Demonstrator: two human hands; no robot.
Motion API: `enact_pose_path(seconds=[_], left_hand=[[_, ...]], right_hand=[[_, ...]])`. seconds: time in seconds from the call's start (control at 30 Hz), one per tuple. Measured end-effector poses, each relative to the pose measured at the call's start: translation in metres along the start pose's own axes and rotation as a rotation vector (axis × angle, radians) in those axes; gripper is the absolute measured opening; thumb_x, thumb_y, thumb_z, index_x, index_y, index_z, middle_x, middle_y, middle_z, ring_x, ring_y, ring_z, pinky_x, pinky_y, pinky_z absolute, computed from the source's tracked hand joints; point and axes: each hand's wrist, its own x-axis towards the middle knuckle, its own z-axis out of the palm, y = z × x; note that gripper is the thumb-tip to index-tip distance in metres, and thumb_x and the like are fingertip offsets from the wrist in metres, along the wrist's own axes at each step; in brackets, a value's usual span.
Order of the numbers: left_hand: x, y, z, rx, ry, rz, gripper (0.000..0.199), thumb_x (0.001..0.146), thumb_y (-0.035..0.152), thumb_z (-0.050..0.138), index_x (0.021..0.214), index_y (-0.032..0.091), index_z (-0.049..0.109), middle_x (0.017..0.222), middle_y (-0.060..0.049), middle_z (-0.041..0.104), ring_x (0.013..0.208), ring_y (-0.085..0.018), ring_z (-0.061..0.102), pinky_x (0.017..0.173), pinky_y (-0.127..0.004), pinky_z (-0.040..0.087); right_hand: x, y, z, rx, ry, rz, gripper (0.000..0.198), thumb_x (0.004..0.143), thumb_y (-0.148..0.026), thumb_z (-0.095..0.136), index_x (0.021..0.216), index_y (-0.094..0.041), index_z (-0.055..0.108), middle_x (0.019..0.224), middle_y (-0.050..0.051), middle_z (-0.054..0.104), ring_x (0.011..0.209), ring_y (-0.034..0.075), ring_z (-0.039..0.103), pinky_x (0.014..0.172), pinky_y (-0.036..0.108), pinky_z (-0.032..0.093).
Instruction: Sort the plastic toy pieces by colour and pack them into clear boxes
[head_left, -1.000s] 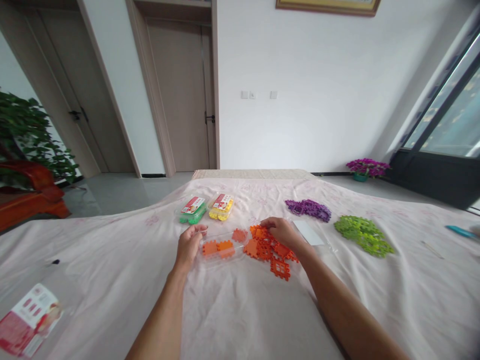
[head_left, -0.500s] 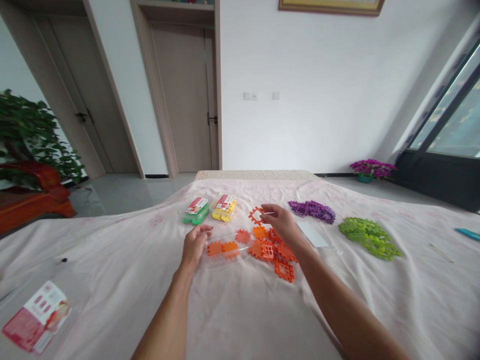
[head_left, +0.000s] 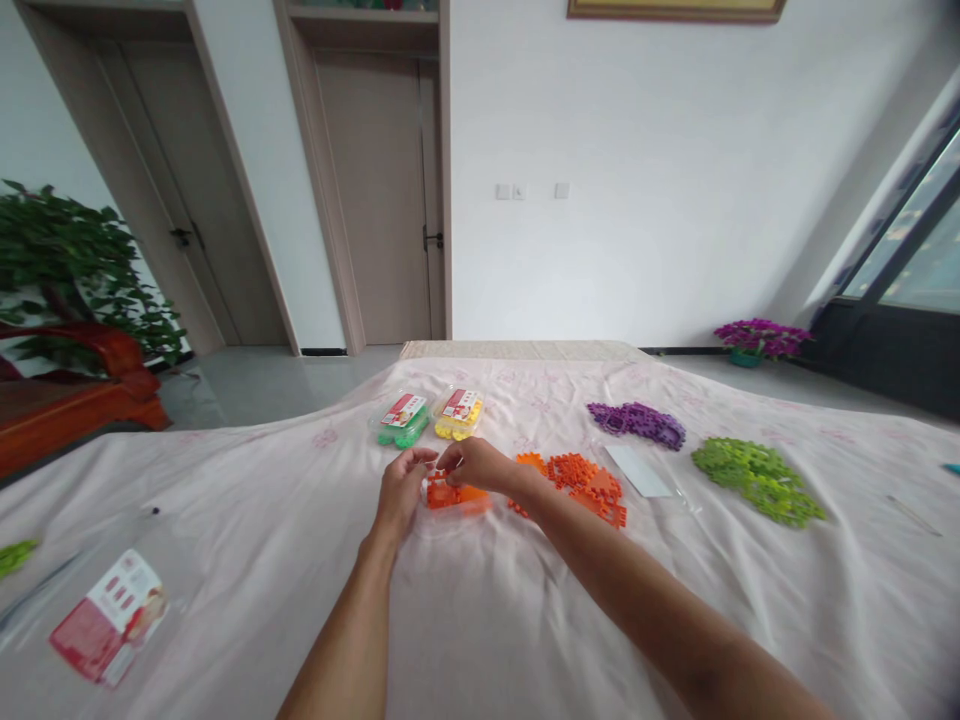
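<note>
Item: one clear plastic tray (head_left: pixel 450 530), centre of the frame, orange pieces inside. My left hand (head_left: pixel 405 487), thumb and fingers closed on its upper-left rim. My right hand (head_left: pixel 478 467), just beside the left, fingertips at an orange piece (head_left: pixel 442 493) over the tray (pinched or loose, I cannot tell). Item: one orange pile (head_left: pixel 581 478), right of the tray, partly behind my right wrist. Items: one green-filled box (head_left: pixel 403 418) and one yellow-filled box (head_left: pixel 459 413), beyond my hands, both labelled. Items: one purple heap (head_left: pixel 637 424) and one lime heap (head_left: pixel 757 482), right of centre. Item: one clear bag, its label (head_left: pixel 112 615) red and white, lower left. Ground: pale cloth (head_left: pixel 480 640), rumpled.
</note>
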Motion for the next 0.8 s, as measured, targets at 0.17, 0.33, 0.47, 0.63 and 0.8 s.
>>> enact_pose_path(seconds=[0.17,0.33,0.47,0.63,0.8], left_hand=[[0.001,0.002,0.0,-0.001,-0.015,-0.046,0.027,0.066,0.025,0.061,0.091,0.017,0.069,0.093,-0.007,0.071,0.088,-0.02,0.065,0.077,-0.03,0.049],[0.001,0.011,-0.006,-0.008,-0.085,-0.07,0.03,0.061,0.02,0.068,0.091,0.017,0.068,0.101,-0.009,0.069,0.094,-0.021,0.064,0.081,-0.031,0.049],[0.001,0.018,-0.009,0.001,-0.153,-0.116,0.035,0.058,0.021,0.073,0.092,0.016,0.065,0.105,-0.012,0.067,0.092,-0.022,0.064,0.077,-0.032,0.051],[0.002,0.024,-0.009,0.049,-0.198,-0.136,0.038,0.054,0.015,0.073,0.09,0.016,0.061,0.102,-0.012,0.065,0.092,-0.023,0.064,0.071,-0.031,0.051],[0.005,0.019,-0.009,0.125,-0.197,-0.141,0.041,0.053,0.009,0.067,0.092,0.017,0.059,0.103,-0.012,0.064,0.09,-0.023,0.065,0.063,-0.026,0.049]], right_hand=[[0.002,-0.001,0.007,-0.24,0.013,-0.037,0.03,0.069,-0.019,0.073,0.099,-0.024,0.075,0.095,0.0,0.075,0.087,0.017,0.068,0.075,0.022,0.048],[-0.005,-0.004,-0.005,-0.365,0.093,0.048,0.034,0.074,-0.032,0.073,0.108,-0.025,0.071,0.101,0.003,0.073,0.091,0.018,0.066,0.076,0.025,0.048],[-0.017,-0.015,-0.018,-0.522,-0.034,0.118,0.039,0.067,-0.044,0.077,0.102,-0.027,0.073,0.103,0.005,0.072,0.096,0.024,0.066,0.077,0.031,0.049],[-0.023,-0.03,-0.018,-0.677,-0.158,0.128,0.034,0.071,-0.042,0.072,0.101,-0.027,0.072,0.106,0.008,0.072,0.099,0.028,0.066,0.081,0.038,0.049],[-0.015,-0.034,-0.017,-0.713,-0.217,0.167,0.036,0.07,-0.04,0.073,0.104,-0.026,0.07,0.111,0.009,0.071,0.105,0.029,0.064,0.085,0.041,0.049]])
